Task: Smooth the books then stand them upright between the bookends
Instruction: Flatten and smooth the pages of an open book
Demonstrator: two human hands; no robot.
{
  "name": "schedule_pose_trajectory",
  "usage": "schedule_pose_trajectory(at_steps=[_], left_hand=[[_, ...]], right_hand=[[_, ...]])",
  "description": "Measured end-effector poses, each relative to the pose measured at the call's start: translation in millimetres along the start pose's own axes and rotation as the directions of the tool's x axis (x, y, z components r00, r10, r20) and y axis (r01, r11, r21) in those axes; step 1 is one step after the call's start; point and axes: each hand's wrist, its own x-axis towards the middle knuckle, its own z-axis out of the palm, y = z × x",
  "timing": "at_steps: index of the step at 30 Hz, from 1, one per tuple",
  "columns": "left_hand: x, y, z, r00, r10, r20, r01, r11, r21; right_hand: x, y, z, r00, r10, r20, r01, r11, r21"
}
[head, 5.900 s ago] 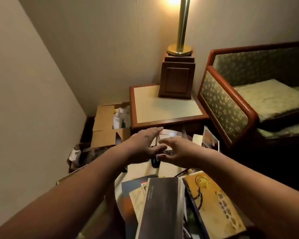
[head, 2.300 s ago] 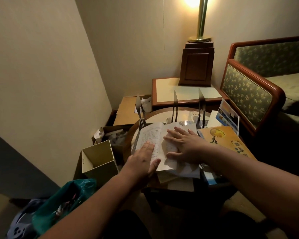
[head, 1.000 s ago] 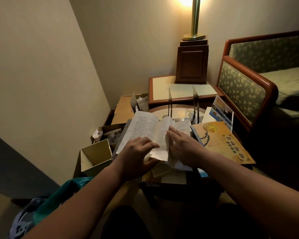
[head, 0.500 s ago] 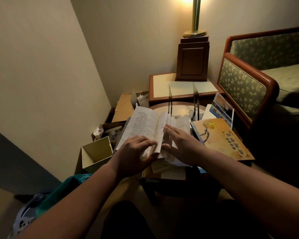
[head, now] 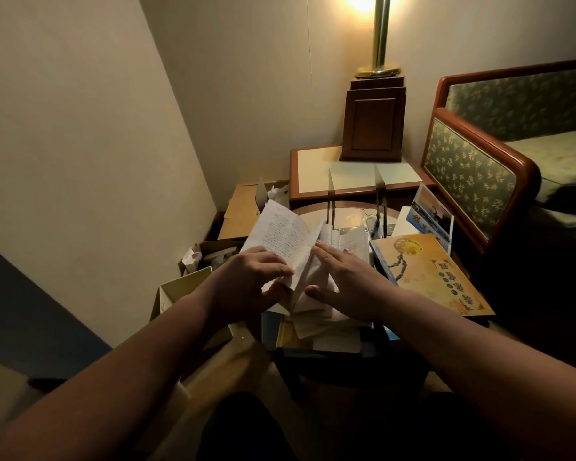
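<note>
Writing: open book [head: 280, 234] – printed text on both pgs, too small to be read. Yellow book [head: 429, 274] – cover w/ moon-and-branch motif + a line of characters, not legible. Blue booklet [head: 433, 217] – yellow characters across the cover, not legible.
Open book: laid on top of a pile [head: 323, 331] of books & papers at the near side of the round table [head: 313, 207]; left pgs are lifted, right pgs lie lower.
Left hand [head: 246, 281]: fingers are curled over the lifted left pgs, thumb at their lower edge; the sheaf is pinched.
Right hand [head: 346, 281]: fingers are held straight & spread, palm down, pressed on the right pg; nothing is gripped.
Bookends [head: 330, 194]: two thin metal plates, stood upright on the table beyond the open book, apart from each other.
Yellow book: laid flat, just right of the pile.
Blue booklet: leaned upright behind the yellow book, right of the bookends.
Surface: dark wood rim, glossy top, largely covered by books & papers.
Room: corner, pale walls, warm dim light. Square side table [head: 313, 168] behind, pale top w/ wood edge; wooden lamp base [head: 373, 124] is set on it, brass pole [head: 381, 34] above, lit. Sofa [head: 473, 171], green patterned fabric, wood frame, at right. Cardboard boxes [head: 243, 207] on the floor at left.
</note>
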Motion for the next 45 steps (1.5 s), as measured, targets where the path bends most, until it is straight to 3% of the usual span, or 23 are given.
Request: schedule_pose_trajectory(at_steps=[7,11,16,20,23,27,33,41,45], left_hand=[[-11.1,-5.4,3.7,0.991,-0.018,-0.131,0.037,0.988,0.148],[-26.3,-10.2,14.0,0.989,-0.012,-0.148,0.042,0.979,0.201],[-32.7,1.9,18.0,0.988,0.009,-0.155,0.027,0.973,0.229],[-34.4,4.0,18.9,0.982,0.054,-0.181,0.000,0.958,0.287],[-39.2,-1.2,22.7,0.977,0.062,-0.206,0.001,0.957,0.290],[-41.6,-6.8,28.1,0.974,0.045,-0.221,0.009,0.970,0.241],[-45.9,-13.9,29.8,0.959,-0.143,-0.244,0.164,0.984,0.071],[-60.0,-33.2,30.8,0.971,-0.224,-0.077,0.223,0.974,-0.031],[-64.6,-36.6,32.5,0.950,-0.288,0.123,0.300,0.949,-0.094]], right_hand=[[10.7,-8.7,3.5,0.998,0.012,0.060,-0.010,1.000,-0.019],[10.8,-8.0,8.2,0.988,0.084,0.129,-0.080,0.996,-0.033],[11.0,2.6,5.0,0.954,0.126,0.273,-0.069,0.976,-0.208],[13.8,0.6,-7.2,0.940,0.139,0.313,-0.079,0.977,-0.196],[21.2,-13.4,-16.3,0.930,0.194,0.313,-0.154,0.977,-0.149],[33.0,-29.8,-8.8,0.968,0.163,0.191,-0.155,0.986,-0.058],[43.3,-27.1,15.7,0.978,0.119,0.172,-0.095,0.985,-0.144],[52.4,-24.6,27.0,0.972,0.107,0.211,-0.054,0.969,-0.242],[51.5,-21.3,32.0,0.966,0.100,0.238,-0.034,0.963,-0.266]])
